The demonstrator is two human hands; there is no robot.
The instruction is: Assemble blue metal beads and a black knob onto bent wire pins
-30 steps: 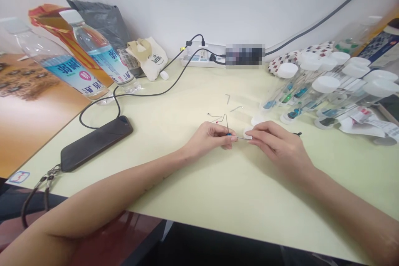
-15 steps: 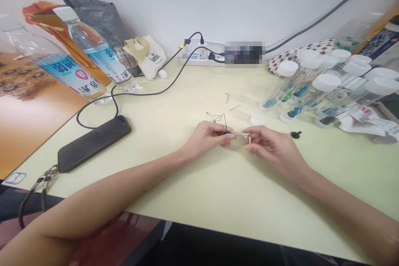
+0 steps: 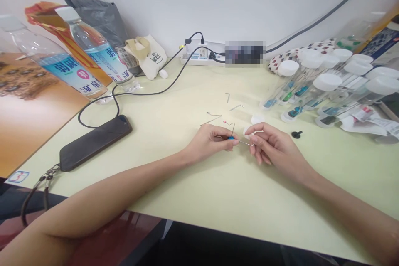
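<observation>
Between the thumb and fingers of my left hand is a small blue piece, mostly covered by the fingertips. A bent wire with a red-and-white tip rises from it. To the right of the blue piece a thin L-shaped hex key sticks out. Its bent end meets the fingertips of my right hand, which is curled in a pinch there. Another bent wire with a dark tip lies on the table just beyond my left hand.
Two small hex keys, one upper and one lower, lie behind my hands. A white cap and a black part are near my right hand. Capped clear tubes crowd the right. Bottles, a phone and a cable are left.
The hex key's bent end has swung from upright to lower, and my right fingers have shifted around it. The red-tipped wire has turned to the right with the blue piece.
</observation>
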